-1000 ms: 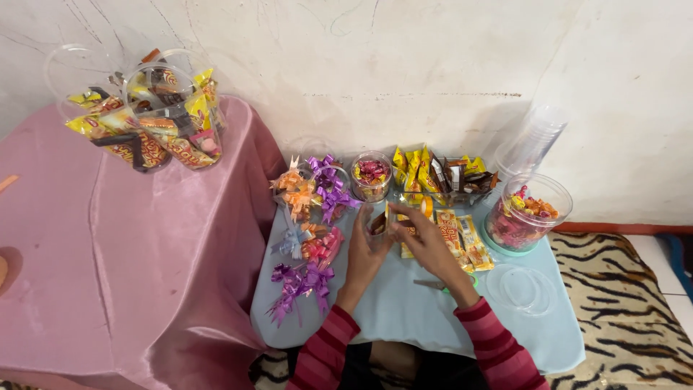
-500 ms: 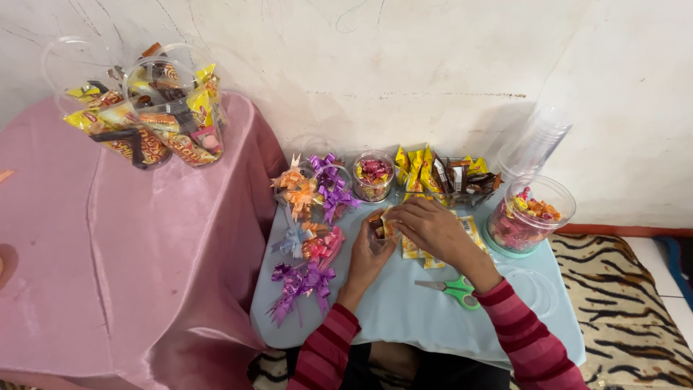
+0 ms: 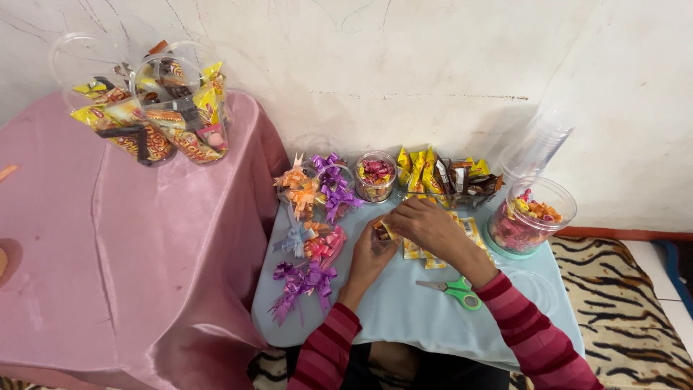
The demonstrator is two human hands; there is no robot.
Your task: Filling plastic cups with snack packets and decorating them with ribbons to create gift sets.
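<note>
Pinching a small wrapped sweet (image 3: 381, 230) between both hands over the pale blue worktop (image 3: 404, 318) — left hand (image 3: 369, 254) closed in a grip under it, right hand (image 3: 433, 227) curled over the top. Risking a slip onto the flat yellow packets (image 3: 415, 249) beneath, or a sleeve catching the green scissors (image 3: 455, 290) nearer the edge. Crowding farther back too — ribbon bows (image 3: 317, 217) and the small candy jar (image 3: 375, 175) stand close enough for an elbow swing to knock them.

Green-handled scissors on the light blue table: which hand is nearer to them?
Right. The right hand is just above the green-handled scissors, its forearm passing beside them. The left hand sits farther off to their left.
</note>
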